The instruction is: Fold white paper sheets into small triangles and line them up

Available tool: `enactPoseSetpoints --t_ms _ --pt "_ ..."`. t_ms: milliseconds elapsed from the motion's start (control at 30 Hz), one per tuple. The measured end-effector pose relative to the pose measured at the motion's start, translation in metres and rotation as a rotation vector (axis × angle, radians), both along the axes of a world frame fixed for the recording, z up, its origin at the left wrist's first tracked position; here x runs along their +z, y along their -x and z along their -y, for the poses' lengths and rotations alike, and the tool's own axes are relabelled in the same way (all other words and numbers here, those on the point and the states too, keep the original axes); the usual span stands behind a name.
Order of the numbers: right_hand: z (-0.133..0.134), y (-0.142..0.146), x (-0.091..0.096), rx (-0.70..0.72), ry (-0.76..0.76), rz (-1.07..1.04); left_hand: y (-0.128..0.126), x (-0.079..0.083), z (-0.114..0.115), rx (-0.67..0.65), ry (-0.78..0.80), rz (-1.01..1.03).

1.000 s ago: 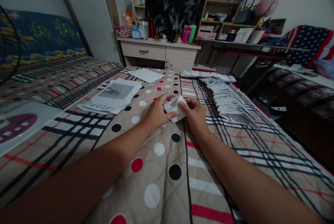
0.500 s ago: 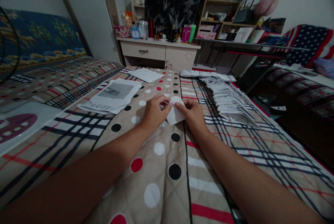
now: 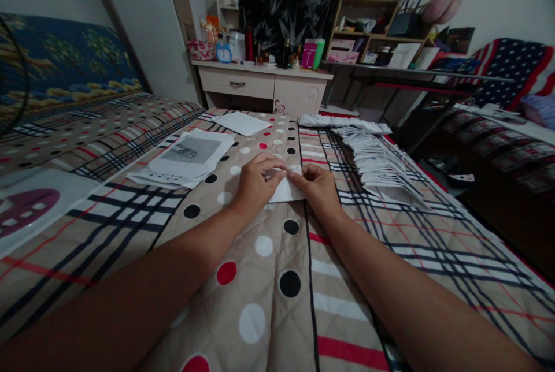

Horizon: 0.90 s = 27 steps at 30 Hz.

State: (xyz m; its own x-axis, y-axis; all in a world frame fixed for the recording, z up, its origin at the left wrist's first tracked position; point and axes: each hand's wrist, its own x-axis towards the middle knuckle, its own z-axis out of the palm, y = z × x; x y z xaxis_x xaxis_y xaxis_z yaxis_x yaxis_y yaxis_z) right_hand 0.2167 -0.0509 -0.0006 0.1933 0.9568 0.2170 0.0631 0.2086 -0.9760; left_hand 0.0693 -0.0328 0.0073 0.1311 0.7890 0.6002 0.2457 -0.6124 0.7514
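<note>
Between my two hands is a small piece of white paper (image 3: 286,192), held low over the patterned bedspread (image 3: 264,326). My left hand (image 3: 259,181) pinches its upper left part, thumb against fingers. From the other side my right hand (image 3: 319,186) grips the paper, its thumb close to the left thumb tip. Fingers cover the paper's upper edge, so its folds there are partly hidden. To the right lies a long row of folded white papers (image 3: 381,167), overlapping one another. Printed sheets (image 3: 186,155) rest in a pile on the left.
Another white sheet stack (image 3: 241,123) lies farther back on the bed. Behind the row is a further bundle of folded paper (image 3: 344,124). A white plastic bag (image 3: 65,184) with a purple print sits at left. A white dresser (image 3: 260,86) stands past the bed's end.
The paper has turned between my hands; its pointed lower end now shows as a wider, straighter edge. My left fingers have come across over its top, nearer the right thumb.
</note>
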Motion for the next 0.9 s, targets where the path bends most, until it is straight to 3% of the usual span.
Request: enactPoseSetpoints --t_ms 233,433,633,900 --pt "-0.0043 -0.0039 -0.0067 0.024 -0.019 -0.044 -0.0014 -0.0045 -0.0014 -0.033 0.024 -0.156" --pt "-0.0004 -0.0005 0.0009 -0.043 -0.05 -0.01 -0.0001 -0.0071 -0.0061 0.008 0.12 -0.001" --pt "-0.0016 -0.0025 -0.0023 -0.1 -0.04 0.055 -0.0028 -0.005 -0.003 -0.143 0.3 0.084" --pt "-0.0035 -0.0051 -0.0046 -0.095 -0.086 0.138 -0.0034 -0.0044 -0.0025 -0.187 0.4 0.078"
